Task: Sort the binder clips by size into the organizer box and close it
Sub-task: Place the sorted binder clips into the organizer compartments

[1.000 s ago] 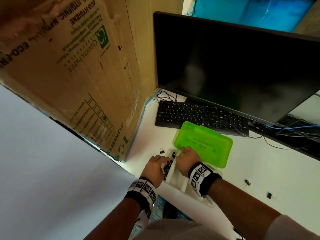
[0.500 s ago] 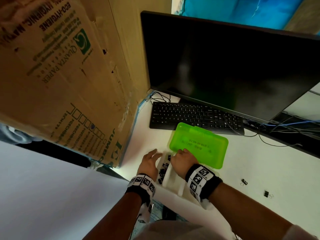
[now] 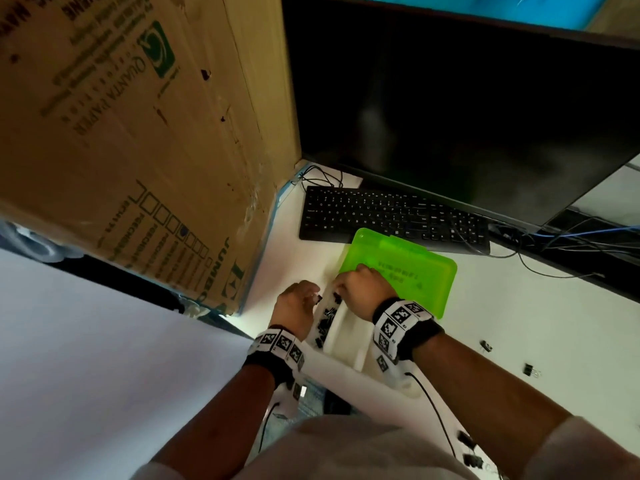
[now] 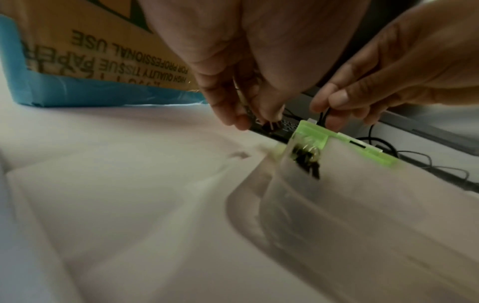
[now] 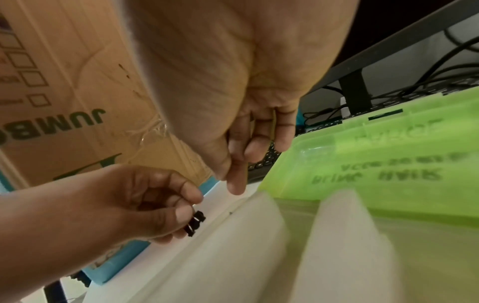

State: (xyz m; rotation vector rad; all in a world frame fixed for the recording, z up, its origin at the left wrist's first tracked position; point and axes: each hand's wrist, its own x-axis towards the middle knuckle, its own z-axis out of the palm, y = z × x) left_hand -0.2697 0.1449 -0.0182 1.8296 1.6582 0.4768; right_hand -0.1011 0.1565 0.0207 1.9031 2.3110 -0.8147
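- Between the left hand's (image 5: 145,196) thumb and fingertips, a small black binder clip (image 5: 195,223) is pinched, just beside the organizer box (image 3: 341,336) on the desk (image 3: 519,323).
- Over the box's leftmost compartment of clips, the right hand (image 3: 363,289) is held with fingers curled; whether anything is gripped cannot be told.
- Beyond both hands, the green lid (image 3: 415,271) stands open.

dim indoor light; wrist views motion-blurred, edges warped

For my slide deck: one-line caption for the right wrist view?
Left hand pinches a binder clip beside the organizer box, green lid open.
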